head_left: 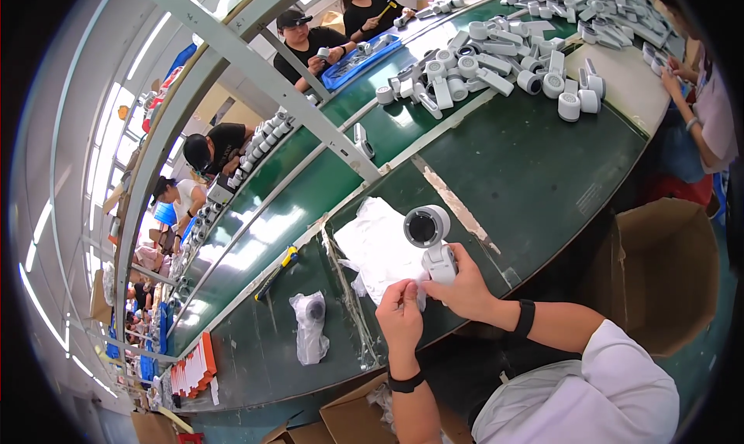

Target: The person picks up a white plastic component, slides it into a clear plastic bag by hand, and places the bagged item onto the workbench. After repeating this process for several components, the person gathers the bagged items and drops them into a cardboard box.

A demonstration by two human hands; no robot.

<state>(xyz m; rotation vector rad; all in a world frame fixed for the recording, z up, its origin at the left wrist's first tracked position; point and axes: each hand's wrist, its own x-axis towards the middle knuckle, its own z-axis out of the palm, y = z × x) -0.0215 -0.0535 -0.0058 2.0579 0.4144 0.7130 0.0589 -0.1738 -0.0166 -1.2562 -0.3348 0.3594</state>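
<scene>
A grey-white handheld device [426, 225] with a round, dark-faced head is at the right hand [465, 285], its head standing out just beyond the fingers and its handle gripped between thumb and fingers. The left hand [401, 320] is just beside it, thumb and fingertips pressed together in a pinch at the near edge of the white plastic bags [378, 246]; whether a single layer is caught between them, I cannot tell. The bags lie flat just ahead of the left hand, and the device overlaps their right side.

The step in hand looks like bringing device and bag edge together. The next move seems to call for a sure pinch on one layer, the edge parted, and the device's handle kept steady in the right hand.

Left of the left hand, a wrapped device [311, 328] lies on the dark green table [535, 188]. Beyond it, further from that hand, is a yellow-and-black cutter [277, 272]. Well ahead of the right hand, a heap of loose devices [473, 64] spreads over the belt and table; to that hand's right stands an open cardboard box [659, 281].
</scene>
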